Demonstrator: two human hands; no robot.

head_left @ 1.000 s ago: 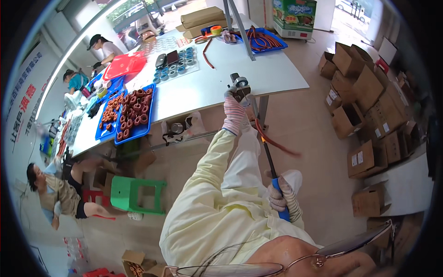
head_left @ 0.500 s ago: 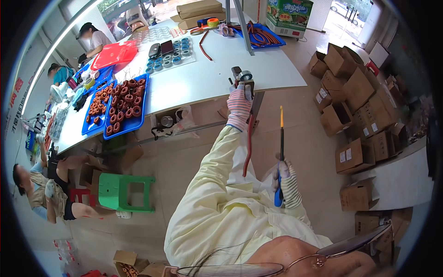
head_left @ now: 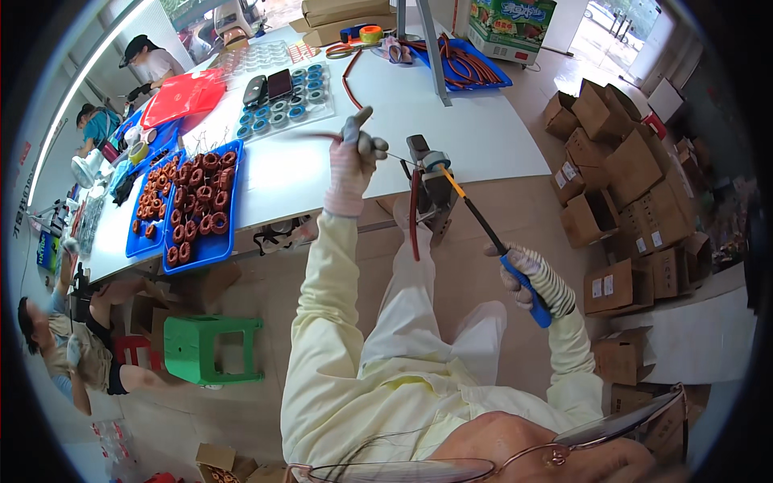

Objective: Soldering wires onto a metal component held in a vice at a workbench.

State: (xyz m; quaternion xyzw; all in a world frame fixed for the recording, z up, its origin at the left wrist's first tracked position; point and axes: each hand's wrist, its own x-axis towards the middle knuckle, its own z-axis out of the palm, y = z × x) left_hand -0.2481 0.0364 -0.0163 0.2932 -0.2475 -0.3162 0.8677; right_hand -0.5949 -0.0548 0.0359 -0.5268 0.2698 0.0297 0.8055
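A small teal and grey ring (head_left: 436,160) sits in a dark clamp (head_left: 438,187) at the table's front edge. My left hand (head_left: 354,161) is raised left of it, fingers closed on a wire (head_left: 399,158) that stretches taut to the ring. A blurred reddish strand sticks out beyond that hand. In my right hand (head_left: 523,275) is a long tool with a blue handle, black shaft and orange end (head_left: 485,224); its tip meets the ring's side. A dark red wire (head_left: 415,217) hangs down from the clamp. Both hands wear striped gloves.
Blue trays (head_left: 235,211) of wound copper-red rings stand on the left. Behind are a pack of teal rings (head_left: 287,103), a phone and a tray of red wires (head_left: 467,68). A table post (head_left: 435,52), green stool (head_left: 211,348), cardboard boxes (head_left: 608,201) and several people surround me.
My left hand has left the clamp and moved left, drawing the wire out. My right hand has risen and swung the tool's orange tip to the ring.
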